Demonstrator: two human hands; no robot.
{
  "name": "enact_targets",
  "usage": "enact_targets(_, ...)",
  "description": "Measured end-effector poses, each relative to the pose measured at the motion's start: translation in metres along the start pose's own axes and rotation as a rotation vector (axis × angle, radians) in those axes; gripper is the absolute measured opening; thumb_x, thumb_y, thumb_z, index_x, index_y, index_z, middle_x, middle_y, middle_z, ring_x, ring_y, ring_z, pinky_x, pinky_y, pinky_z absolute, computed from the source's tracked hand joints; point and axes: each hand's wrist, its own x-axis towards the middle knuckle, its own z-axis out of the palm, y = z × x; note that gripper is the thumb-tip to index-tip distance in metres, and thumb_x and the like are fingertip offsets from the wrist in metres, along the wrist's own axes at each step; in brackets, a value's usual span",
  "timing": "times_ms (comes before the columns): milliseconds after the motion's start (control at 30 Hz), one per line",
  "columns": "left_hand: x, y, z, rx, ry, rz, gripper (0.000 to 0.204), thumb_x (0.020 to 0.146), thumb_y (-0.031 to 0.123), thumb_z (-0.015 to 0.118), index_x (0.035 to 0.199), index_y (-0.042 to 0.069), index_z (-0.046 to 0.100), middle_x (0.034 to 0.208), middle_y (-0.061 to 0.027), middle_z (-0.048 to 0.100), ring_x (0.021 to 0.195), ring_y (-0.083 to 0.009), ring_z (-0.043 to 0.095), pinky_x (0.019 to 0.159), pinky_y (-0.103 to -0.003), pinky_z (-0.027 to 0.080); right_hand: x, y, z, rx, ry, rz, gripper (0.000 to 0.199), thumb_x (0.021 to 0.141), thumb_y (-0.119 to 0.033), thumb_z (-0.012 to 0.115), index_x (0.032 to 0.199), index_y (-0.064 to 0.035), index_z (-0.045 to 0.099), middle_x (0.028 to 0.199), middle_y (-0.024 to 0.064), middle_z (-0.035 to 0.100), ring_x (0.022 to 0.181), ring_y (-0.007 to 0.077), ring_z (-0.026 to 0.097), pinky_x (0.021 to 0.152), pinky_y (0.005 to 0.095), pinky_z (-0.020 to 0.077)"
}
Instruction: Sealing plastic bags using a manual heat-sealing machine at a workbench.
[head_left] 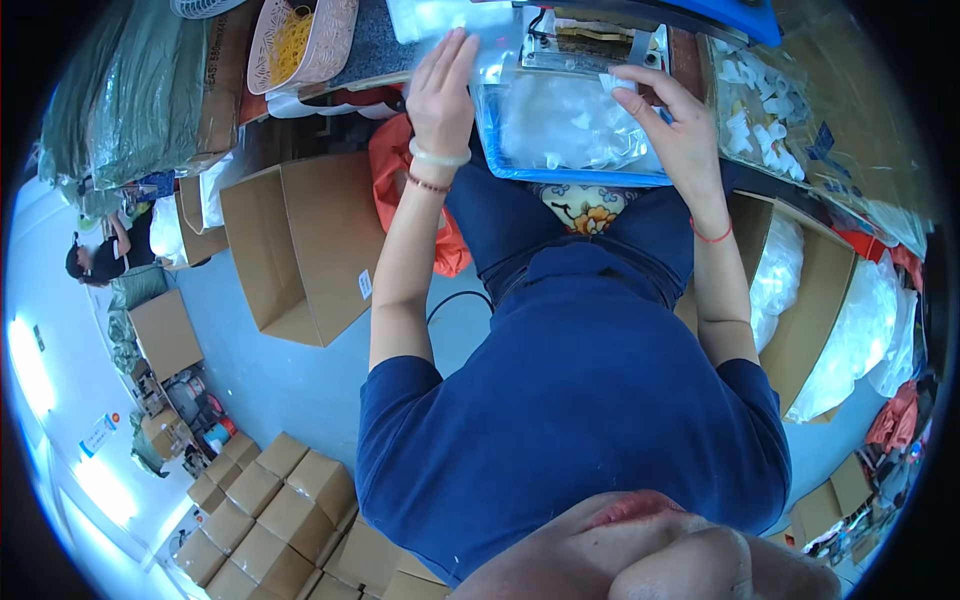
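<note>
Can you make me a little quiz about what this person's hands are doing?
1. True or false: the left hand lies flat on the clear bag.
2. What does the right hand pinch? A) white piece B) rubber bands C) box
3. What colour is the bag's bottom edge?

Key: 1 true; 2 A; 3 blue.

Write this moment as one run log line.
left hand: flat on clear bag | right hand: pinches small white piece | bag: blue-edged, on lap
</note>
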Motion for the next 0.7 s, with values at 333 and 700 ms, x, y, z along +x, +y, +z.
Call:
enact_targets(333,-0.01,0.014,-0.002,-0.447,-0.268,-0.598,0.017,0.082,0.01,0.073,0.097,0.001,0.074,0.086,-0.0096,0.074,0.074,-0.015,0.069,0.069,-0.026,0.052,-0.028,0.002,0.012,0.022,-0.17,0.18,0.023,0.088,-0.011,0.07,0.11,-0.0041,0.069,0.102,0.0044,0.068,0.085,0.0108,0.059,0.078,0.0239,0.0479)
enact_targets(700,0.031,0.077,-0.02,-0.909,-0.631,-0.726,0.019,0.085,0.013,0.074,0.099,0.0,0.074,0.085,-0.0044,0.073,0.075,-0.0058,0.061,0.069,-0.021,0.05,0.019,-0.024,-0.02,-0.227,-0.171,-0.308,0.021,0.087,-0.013,0.069,0.105,-0.0026,0.069,0.102,0.0103,0.069,0.091,0.0236,0.064,0.08,0.0317,0.05)
